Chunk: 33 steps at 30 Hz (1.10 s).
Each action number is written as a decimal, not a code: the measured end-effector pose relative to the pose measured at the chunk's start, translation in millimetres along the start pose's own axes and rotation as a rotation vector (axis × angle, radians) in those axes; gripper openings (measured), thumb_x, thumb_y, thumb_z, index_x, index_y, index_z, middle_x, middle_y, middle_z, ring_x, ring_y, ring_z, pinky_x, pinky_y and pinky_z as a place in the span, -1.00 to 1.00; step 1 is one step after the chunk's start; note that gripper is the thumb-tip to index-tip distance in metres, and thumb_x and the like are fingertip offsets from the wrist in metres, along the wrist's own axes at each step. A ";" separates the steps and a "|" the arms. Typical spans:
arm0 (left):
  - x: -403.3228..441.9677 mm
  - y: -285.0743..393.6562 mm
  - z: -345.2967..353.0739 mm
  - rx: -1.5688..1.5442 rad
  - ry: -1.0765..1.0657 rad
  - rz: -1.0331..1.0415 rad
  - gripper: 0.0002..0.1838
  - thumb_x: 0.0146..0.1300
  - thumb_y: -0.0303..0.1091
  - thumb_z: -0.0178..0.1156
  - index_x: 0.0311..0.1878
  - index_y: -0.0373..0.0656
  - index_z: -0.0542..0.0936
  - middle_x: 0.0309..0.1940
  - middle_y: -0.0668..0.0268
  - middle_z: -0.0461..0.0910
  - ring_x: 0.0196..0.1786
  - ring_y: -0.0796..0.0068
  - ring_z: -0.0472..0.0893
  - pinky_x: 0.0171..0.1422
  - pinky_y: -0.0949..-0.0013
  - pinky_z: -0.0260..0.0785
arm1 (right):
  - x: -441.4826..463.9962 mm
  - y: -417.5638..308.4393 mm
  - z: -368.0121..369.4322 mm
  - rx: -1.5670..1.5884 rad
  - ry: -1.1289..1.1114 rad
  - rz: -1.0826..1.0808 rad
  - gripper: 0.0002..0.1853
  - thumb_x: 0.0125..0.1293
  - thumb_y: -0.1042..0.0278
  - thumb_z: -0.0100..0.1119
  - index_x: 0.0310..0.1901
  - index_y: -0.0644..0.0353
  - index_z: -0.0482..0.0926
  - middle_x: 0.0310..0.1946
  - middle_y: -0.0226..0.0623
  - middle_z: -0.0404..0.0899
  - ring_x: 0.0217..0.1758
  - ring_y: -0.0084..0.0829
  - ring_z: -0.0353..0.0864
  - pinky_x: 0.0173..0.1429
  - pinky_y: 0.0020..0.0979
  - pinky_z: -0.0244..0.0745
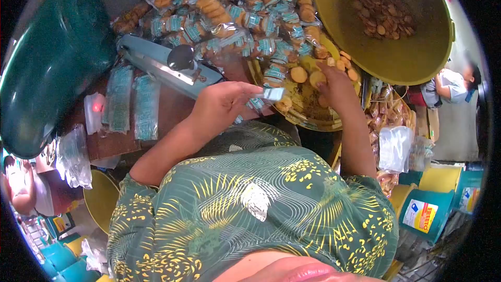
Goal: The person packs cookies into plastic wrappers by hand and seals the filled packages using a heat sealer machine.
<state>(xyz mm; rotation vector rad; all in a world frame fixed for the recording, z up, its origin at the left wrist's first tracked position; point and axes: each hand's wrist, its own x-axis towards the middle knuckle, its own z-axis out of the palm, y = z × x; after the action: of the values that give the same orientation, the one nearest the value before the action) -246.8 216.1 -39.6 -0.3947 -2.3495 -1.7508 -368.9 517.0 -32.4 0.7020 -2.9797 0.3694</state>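
Note:
My left hand (222,103) is closed in a pinch on a small clear plastic packet (273,94) with blue-green print. My right hand (338,87) reaches into a round yellow tray (297,117), its fingers and thumb closed on a round, pale brown cookie (317,78). Other loose cookies (298,74) lie in the tray around that hand. Left of my left hand stands a light blue bar-shaped sealer (156,62) with a round black knob (181,57). Flat stacks of printed plastic wrappers (146,107) lie on the brown table beside it.
Filled cookie packets (214,10) are heaped at the back. A big yellow basin (433,47) with brown round pieces inside tilts at upper right. A dark green container (57,62) stands at left. Labelled buckets (428,214) and other people (454,86) are farther off.

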 end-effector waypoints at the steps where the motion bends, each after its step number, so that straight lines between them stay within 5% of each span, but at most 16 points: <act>1: 1.8 1.2 -5.3 0.100 -0.029 0.078 -0.80 0.33 -0.43 0.23 -0.01 -0.20 0.67 -0.31 0.11 0.68 -0.28 0.28 0.68 -0.19 0.32 0.50 | -3.2 0.3 -7.0 0.028 -0.034 -0.011 -0.60 0.18 0.54 0.27 0.10 0.24 0.54 -0.03 -0.04 0.58 0.08 -0.01 0.55 0.16 -0.24 0.46; 5: 2.6 4.9 -7.6 0.235 -0.109 0.088 -0.72 0.34 -0.42 0.23 0.10 -0.16 0.66 -0.35 0.09 0.67 -0.31 0.30 0.67 -0.23 0.31 0.48 | -3.6 -6.1 -28.9 0.267 0.052 0.003 -0.65 0.21 0.56 0.27 0.05 0.26 0.53 -0.07 -0.18 0.56 -0.02 -0.20 0.59 0.11 -0.33 0.48; 8: 3.5 6.1 -6.8 0.298 -0.095 0.115 -0.69 0.32 -0.36 0.27 0.12 -0.14 0.65 -0.36 0.08 0.67 -0.34 0.24 0.66 -0.25 0.29 0.47 | -5.2 -12.4 -27.5 0.964 0.079 0.052 -0.65 0.18 0.40 0.39 -0.03 0.23 0.53 -0.12 -0.22 0.60 -0.04 -0.37 0.60 0.12 -0.38 0.49; 11: 3.3 8.2 -4.0 0.338 -0.078 0.092 -0.65 0.29 -0.30 0.30 0.13 -0.14 0.65 -0.35 0.05 0.67 -0.32 0.17 0.65 -0.23 0.27 0.46 | -11.1 -38.1 -30.0 1.030 -0.060 -0.127 -0.70 0.18 0.38 0.42 -0.12 0.23 0.54 -0.17 -0.33 0.59 -0.09 -0.49 0.56 0.08 -0.40 0.48; 17: 4.7 -1.8 13.4 0.154 -0.076 0.136 -0.46 0.24 -0.24 0.37 0.27 -0.16 0.52 -0.23 0.12 0.69 -0.33 0.43 0.65 -0.27 0.38 0.48 | -6.7 -85.6 -5.9 0.787 -0.058 -0.247 -0.72 0.20 0.26 0.40 -0.17 0.22 0.57 -0.20 -0.23 0.58 -0.07 -0.28 0.59 0.07 -0.32 0.48; 20: 6.0 10.7 10.2 -0.187 -0.351 -0.416 -0.32 0.19 -0.29 0.42 0.35 -0.20 0.40 -0.11 0.21 0.66 -0.25 0.51 0.64 -0.14 0.39 0.52 | -6.1 -101.5 -4.9 0.780 -0.098 -0.350 -0.71 0.19 0.22 0.39 -0.20 0.22 0.57 -0.27 -0.16 0.57 -0.09 -0.14 0.59 0.03 -0.24 0.48; 23: 11.7 15.6 9.2 -0.289 -0.292 -0.492 -0.24 0.14 -0.34 0.46 0.38 -0.21 0.33 -0.06 0.29 0.62 -0.13 0.54 0.60 0.02 0.38 0.51 | -9.0 -119.6 -12.2 0.677 0.208 -0.528 -0.74 0.19 0.23 0.38 -0.22 0.22 0.58 -0.31 -0.13 0.59 -0.11 -0.08 0.60 0.00 -0.18 0.49; 26: 11.0 4.5 14.3 -0.151 -0.287 -0.135 -0.28 0.14 -0.30 0.47 0.32 -0.21 0.34 -0.04 0.32 0.60 -0.05 0.56 0.57 0.13 0.36 0.45 | -6.9 -112.8 -7.5 0.500 0.254 -0.565 -0.75 0.20 0.26 0.37 -0.21 0.21 0.59 -0.29 -0.10 0.60 -0.10 -0.07 0.60 0.02 -0.17 0.49; 29: 9.2 -3.6 15.1 -0.248 -0.465 -0.361 -0.30 0.15 -0.35 0.45 0.31 -0.23 0.34 0.00 0.29 0.60 0.05 0.52 0.55 0.21 0.35 0.41 | -10.2 -104.4 -9.9 0.515 0.254 -0.448 -0.75 0.21 0.27 0.34 -0.17 0.22 0.59 -0.24 -0.10 0.62 -0.07 -0.03 0.59 0.08 -0.14 0.48; 33: 8.0 -8.7 11.6 -0.343 -0.480 -0.406 -0.29 0.18 -0.39 0.41 0.35 -0.25 0.30 0.11 0.23 0.57 0.15 0.44 0.54 0.30 0.32 0.36 | 8.9 -45.7 -15.1 0.286 0.303 -0.198 -0.78 0.29 0.37 0.26 -0.07 0.23 0.58 -0.08 -0.10 0.61 0.04 -0.04 0.57 0.12 -0.18 0.47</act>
<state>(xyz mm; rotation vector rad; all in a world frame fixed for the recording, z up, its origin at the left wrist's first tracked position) -257.0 225.7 -48.5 -0.4530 -2.5750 -2.5086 -356.3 477.1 -6.7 0.8676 -2.5722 0.8162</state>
